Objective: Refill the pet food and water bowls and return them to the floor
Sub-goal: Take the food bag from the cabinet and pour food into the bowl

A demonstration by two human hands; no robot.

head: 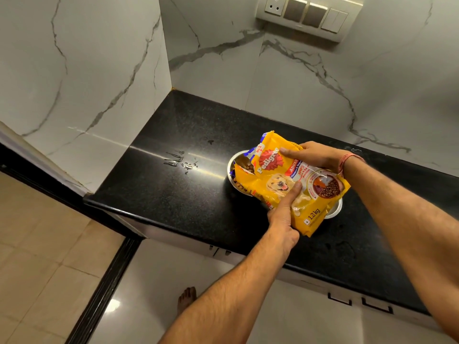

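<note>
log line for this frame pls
step: pouring kibble | left hand: grips food bag | right hand: grips bag top | bag mouth over steel bowl | second bowl behind bag | surface: black counter

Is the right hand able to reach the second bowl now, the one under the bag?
Probably not yet. The right hand grips the bag, as does the left hand, and the bag covers most of the second bowl; only its rim shows.

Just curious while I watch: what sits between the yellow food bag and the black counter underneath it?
In the head view, two steel bowls: the kibble bowl under the yellow bag's torn mouth, and a second bowl peeking out beneath its bottom end.
</note>
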